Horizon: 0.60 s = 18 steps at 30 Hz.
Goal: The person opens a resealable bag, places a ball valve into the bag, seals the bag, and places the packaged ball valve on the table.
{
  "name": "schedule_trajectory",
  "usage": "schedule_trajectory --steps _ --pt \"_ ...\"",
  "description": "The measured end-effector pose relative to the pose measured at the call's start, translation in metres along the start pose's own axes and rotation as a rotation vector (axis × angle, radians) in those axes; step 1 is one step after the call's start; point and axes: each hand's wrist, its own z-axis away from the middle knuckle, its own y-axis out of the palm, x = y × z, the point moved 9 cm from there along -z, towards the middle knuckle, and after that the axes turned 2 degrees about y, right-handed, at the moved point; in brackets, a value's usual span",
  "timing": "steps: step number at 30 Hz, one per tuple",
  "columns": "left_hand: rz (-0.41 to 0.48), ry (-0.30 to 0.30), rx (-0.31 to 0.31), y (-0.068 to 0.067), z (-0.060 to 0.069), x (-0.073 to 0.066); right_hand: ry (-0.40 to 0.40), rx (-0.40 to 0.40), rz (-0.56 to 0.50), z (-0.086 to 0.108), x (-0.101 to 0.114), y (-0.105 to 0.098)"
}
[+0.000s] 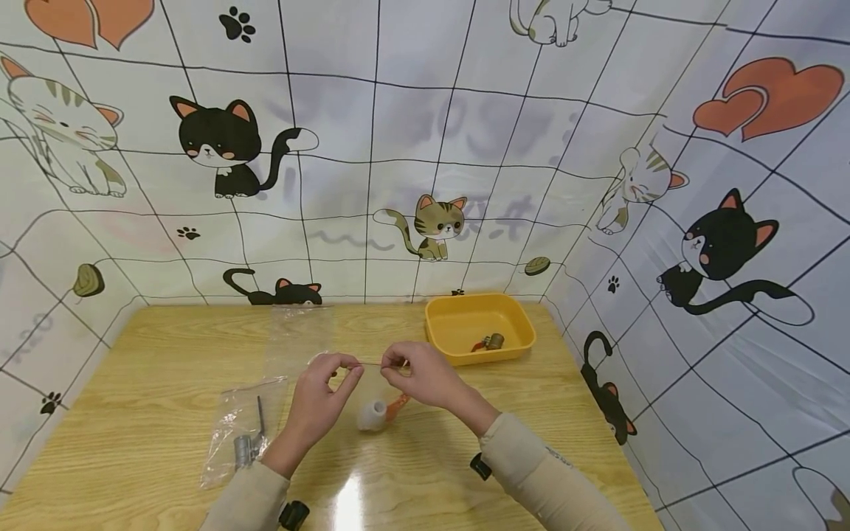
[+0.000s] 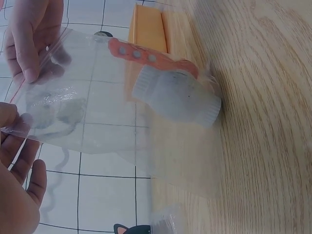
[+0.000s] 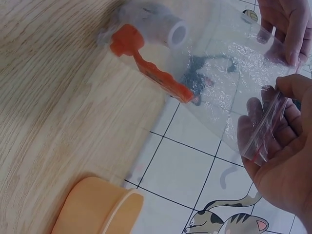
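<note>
Both hands hold up a clear zip bag by its red-lined top edge. My left hand pinches one end of that edge between thumb and fingers. At the other end, my right hand pinches the edge likewise. Low in the bag, close to the tabletop, are a white plastic fitting with ribbed ends and an orange lever handle with holes along it. In the head view the bag's film barely shows, but the fitting and handle appear below the hands.
A yellow tray at the back right holds small metal parts. Left of the left hand lies a clear bag with a grey metal cylinder and a dark thin rod. Another clear bag lies flat behind it.
</note>
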Motion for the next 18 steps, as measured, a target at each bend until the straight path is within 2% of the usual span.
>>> schedule_trajectory --steps 9,18 --pt "-0.014 -0.019 0.001 -0.0015 0.0017 0.0003 0.025 0.021 -0.015 0.0014 -0.0055 0.0001" --pt "-0.021 -0.006 -0.008 -0.0029 0.0029 -0.0005 -0.022 0.007 0.024 0.0028 0.0005 -0.0009"
